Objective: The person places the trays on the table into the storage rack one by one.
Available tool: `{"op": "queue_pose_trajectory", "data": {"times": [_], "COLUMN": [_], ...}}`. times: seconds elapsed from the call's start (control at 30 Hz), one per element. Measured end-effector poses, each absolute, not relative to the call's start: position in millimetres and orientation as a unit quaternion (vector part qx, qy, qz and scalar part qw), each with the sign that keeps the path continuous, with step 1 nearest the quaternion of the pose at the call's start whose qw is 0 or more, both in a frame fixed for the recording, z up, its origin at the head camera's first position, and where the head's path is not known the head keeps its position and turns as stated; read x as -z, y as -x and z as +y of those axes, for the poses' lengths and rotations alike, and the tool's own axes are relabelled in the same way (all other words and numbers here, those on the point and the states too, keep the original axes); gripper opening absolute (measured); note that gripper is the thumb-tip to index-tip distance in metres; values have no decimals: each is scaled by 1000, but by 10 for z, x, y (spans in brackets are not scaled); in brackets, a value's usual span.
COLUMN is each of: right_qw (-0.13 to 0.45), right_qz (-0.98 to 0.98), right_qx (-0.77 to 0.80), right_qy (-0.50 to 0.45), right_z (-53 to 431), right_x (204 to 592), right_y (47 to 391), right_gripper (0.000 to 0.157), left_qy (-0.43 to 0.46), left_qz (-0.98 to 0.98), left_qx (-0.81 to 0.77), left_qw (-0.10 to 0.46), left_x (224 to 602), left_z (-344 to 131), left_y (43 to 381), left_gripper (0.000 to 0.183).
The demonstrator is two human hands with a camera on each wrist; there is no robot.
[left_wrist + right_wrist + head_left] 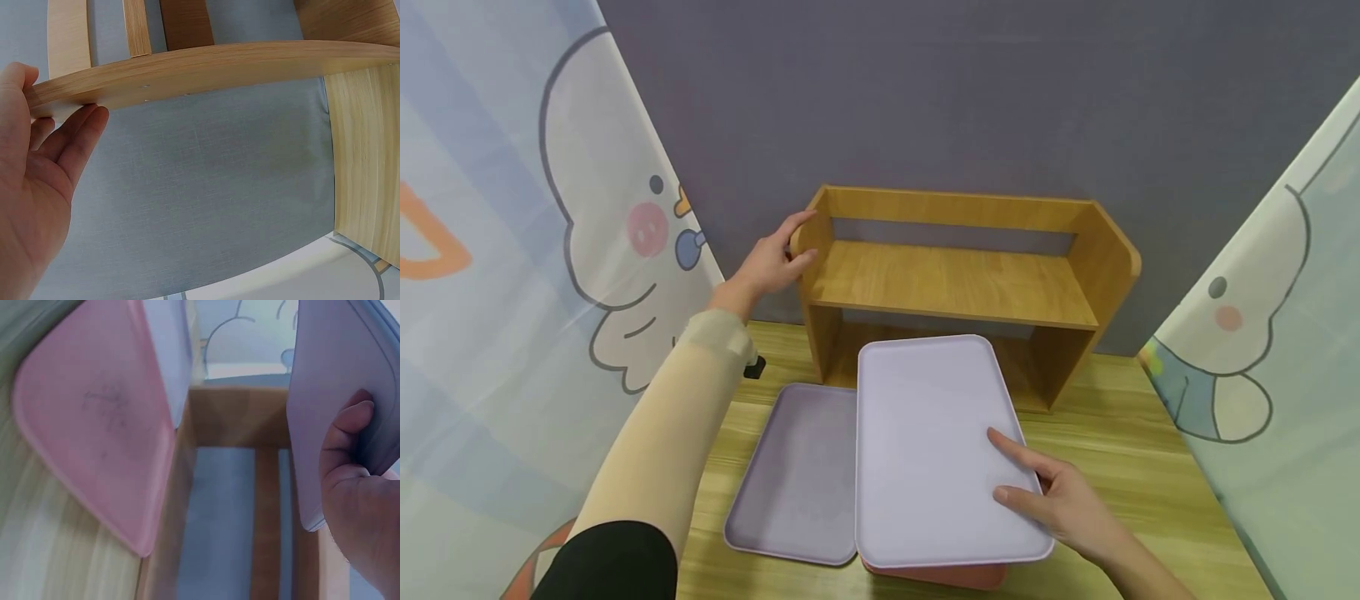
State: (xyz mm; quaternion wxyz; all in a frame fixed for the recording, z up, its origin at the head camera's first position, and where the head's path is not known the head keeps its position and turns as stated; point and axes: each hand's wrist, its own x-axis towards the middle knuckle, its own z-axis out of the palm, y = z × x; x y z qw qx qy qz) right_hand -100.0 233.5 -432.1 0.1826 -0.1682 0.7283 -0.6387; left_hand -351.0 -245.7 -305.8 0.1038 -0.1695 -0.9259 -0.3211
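Note:
A small two-tier wooden shelf (955,283) stands against the back wall. My left hand (772,260) grips the upper front edge of its left side panel, with the fingers on one face (47,156) of the board. My right hand (1063,496) pinches a pale lavender tray (932,442) by its right edge. That tray is raised in front of the shelf and hides part of its lower tier. Beneath it, a pink tray (94,425) lies on the table, mostly covered in the head view. A second lavender tray (797,475) lies flat at the left.
The light wood table (1120,450) carries everything. A grey cloth wall (985,92) rises behind the shelf, and printed cartoon curtains (602,150) hang at both sides. A slatted back rail (955,208) runs across the shelf's top tier.

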Motion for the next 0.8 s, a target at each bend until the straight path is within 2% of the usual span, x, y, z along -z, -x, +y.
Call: {"op": "queue_pose_trajectory", "data": {"times": [0.27,0.47,0.8], "right_qw": [163,169,148], "right_qz": [741,730,733], "right_qx": [628,639,648], "right_qy": [174,175,147], "right_z": [2116,1965,1724], "right_x": [4081,3886,3706], "right_y": [1014,1099,1471], "right_gripper": [72,73,72], "left_qy": [169,169,169], "left_qz": [-927,-927,-926], "left_qx": [313,313,315], "left_qw": [115,119,118], "left_x": [3050,3039,3034], "left_z": [-2443,-2441,-2425], "left_y": [3505,3505,3490], "left_gripper": [71,71,71]}}
